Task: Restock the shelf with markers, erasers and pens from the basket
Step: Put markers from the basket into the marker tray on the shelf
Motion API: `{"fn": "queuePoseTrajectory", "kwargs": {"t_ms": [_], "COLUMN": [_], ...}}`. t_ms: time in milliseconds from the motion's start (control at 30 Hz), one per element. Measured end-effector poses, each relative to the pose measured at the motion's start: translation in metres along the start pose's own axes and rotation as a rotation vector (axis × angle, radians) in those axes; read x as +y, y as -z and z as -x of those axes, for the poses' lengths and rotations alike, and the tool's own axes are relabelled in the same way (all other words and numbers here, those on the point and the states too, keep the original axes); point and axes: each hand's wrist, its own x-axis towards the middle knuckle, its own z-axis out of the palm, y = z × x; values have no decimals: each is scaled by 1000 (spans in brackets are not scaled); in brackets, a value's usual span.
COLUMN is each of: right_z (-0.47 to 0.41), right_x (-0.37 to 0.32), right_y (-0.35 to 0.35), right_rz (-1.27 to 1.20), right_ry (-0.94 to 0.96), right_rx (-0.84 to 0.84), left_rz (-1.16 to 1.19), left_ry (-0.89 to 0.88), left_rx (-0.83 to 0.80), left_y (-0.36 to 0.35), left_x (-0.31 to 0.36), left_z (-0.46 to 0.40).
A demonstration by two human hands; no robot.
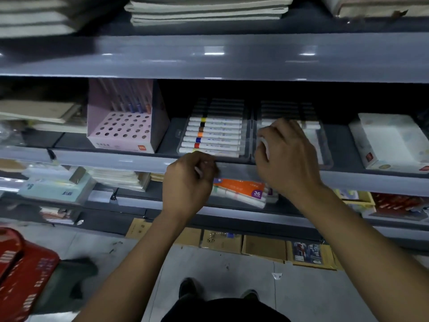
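Left hand (189,180) curled on a marker (198,171) at shelf lip (116,160); right hand (286,154) gripping something white.

A single wide-angle head camera looks forward and steeply down, close to a grey store shelf (209,56) that fills the upper frame. The floor (301,287) lies at the bottom, a red basket (21,270) at lower left.

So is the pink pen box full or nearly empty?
Nearly empty. The pink box shows mostly bare holes on its top face; only a few pens stand along the back row.
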Motion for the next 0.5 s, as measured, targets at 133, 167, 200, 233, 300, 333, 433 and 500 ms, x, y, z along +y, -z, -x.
{"fn": "queuePoseTrajectory", "kwargs": {"t_ms": [133,167,200,233,300,333,433,500], "right_z": [14,18,23,27,37,42,55,61], "right_x": [-42,-53,-64,-75,-98,-108,-140,-160], "right_y": [-13,-18,-23,-29,-43,-50,-71,-85], "right_rz": [-135,-183,-233,-275,-330,-357,-385,-356], "right_ry": [144,171,193,209,231,239,269,302], "right_rx": [-57,-84,-110,-138,-205,-244,-374,-456], "left_rz": [-203,-244,-284,-323,-396,-420,-451,-474], "left_ry": [49,79,110,145,235,277,363,413], "left_rx": [56,57,54,52,44,37,25,30], "left_y": [26,33,41,49,67,76,107,129], "left_x": [-21,-28,-35,-41,-54,-61,-81,-95], "left_z": [17,23,30,38,55,65,90,106]}}
